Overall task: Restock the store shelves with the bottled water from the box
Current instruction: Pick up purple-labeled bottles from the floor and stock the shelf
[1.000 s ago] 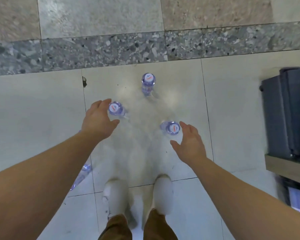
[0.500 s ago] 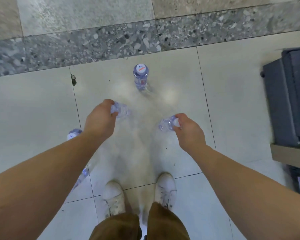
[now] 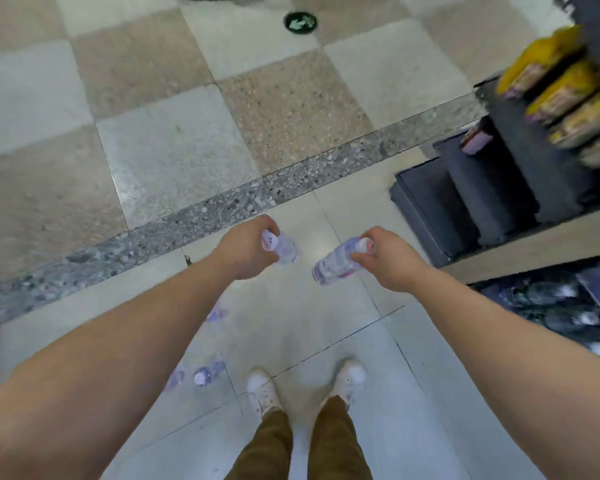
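The left hand [image 3: 248,249] is curled around the neck end of a clear plastic water bottle [image 3: 282,247], and the right hand [image 3: 383,258] grips a second water bottle [image 3: 333,266] the same way near its cap; both bottles are lifted clear of the floor [image 3: 174,157] and tilted, bases pointing toward each other. Each bottle is transparent with a bluish tint and a white cap carrying a small red mark; the label print is too blurred to read. Three more bottles [image 3: 208,372] stand on the pale glossy tiles near the lower left, partly hidden behind the left forearm. A band of dark speckled terrazzo crosses the floor above the hands, and beyond it lie matte beige and grey square tiles. At the right edge stands a dark stepped shelf unit [image 3: 471,199]; its upper tiers hold yellow packets [image 3: 565,98], blurred beyond reading, and a lower tier shows dark packaged goods [image 3: 568,306]. A round green floor marker [image 3: 300,21] lies near the top edge. White shoes [image 3: 262,391] and brown trousers appear at the bottom
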`<control>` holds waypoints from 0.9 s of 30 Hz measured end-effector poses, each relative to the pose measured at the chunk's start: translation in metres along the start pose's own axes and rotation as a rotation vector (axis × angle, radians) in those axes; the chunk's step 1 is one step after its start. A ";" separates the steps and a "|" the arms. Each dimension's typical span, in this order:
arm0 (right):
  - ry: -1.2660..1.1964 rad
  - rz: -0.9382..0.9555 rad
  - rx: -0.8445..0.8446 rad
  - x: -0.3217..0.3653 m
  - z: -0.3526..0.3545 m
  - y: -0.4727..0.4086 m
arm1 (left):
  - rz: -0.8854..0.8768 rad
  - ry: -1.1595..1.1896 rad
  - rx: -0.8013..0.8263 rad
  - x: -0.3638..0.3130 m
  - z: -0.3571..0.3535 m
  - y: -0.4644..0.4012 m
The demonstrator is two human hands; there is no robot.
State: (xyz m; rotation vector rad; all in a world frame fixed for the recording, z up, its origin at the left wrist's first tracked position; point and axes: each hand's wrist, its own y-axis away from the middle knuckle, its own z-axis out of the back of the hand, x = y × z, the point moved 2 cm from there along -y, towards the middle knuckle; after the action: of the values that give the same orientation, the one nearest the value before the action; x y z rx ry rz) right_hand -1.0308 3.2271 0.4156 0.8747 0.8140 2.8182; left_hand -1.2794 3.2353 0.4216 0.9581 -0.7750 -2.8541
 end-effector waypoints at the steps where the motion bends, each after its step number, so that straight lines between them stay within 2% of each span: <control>1: 0.001 0.005 -0.033 0.003 0.027 0.026 | -0.060 -0.015 0.016 -0.027 0.017 0.014; 5: 0.023 0.061 -0.156 0.006 0.126 0.130 | -0.346 -0.073 0.087 -0.142 0.065 0.075; 7: 0.041 0.120 -0.204 0.002 0.170 0.183 | -0.452 -0.091 0.100 -0.201 0.072 0.109; 9: -0.014 0.163 -0.270 -0.010 0.206 0.240 | -0.522 -0.015 0.091 -0.257 0.066 0.150; 14: -0.412 0.207 -0.391 -0.068 0.259 0.383 | -0.623 0.407 0.113 -0.377 0.006 0.245; 19: -0.720 0.174 -0.653 -0.128 0.300 0.491 | -0.688 0.789 0.329 -0.482 -0.073 0.323; 22: -0.722 0.144 -0.815 -0.165 0.326 0.538 | -0.754 0.829 0.436 -0.536 -0.112 0.361; 27: -0.797 0.025 -0.886 -0.212 0.360 0.597 | -0.807 0.811 0.613 -0.610 -0.166 0.392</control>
State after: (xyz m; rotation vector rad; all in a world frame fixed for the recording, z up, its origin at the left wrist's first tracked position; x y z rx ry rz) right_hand -0.6113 2.8359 0.8650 1.5523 -0.4991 2.0936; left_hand -0.7387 2.9298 0.8318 2.7783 -1.3637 -2.2138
